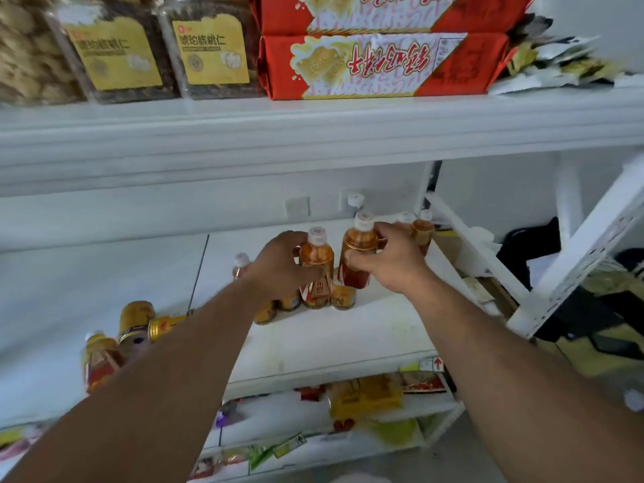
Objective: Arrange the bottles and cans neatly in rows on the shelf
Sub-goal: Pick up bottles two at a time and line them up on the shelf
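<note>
White shelving is filling the view against a pale wall, and the middle shelf (pixel 331 336) is carrying the drinks. The left hand (pixel 278 266) is gripping one amber bottle (pixel 316 259) standing there; the right hand (pixel 390 259) is gripping a second bottle (pixel 359 252), lifted and tilting. Small cans (pixel 343 296) are sitting partly hidden below them. More bottles and cans (pixel 136 325) are lying blurred behind the left forearm.

Even, soft daylight is seen throughout; shadows are faint. Motion blur is noted everywhere, and edges are bent by wide-angle distortion.
</note>
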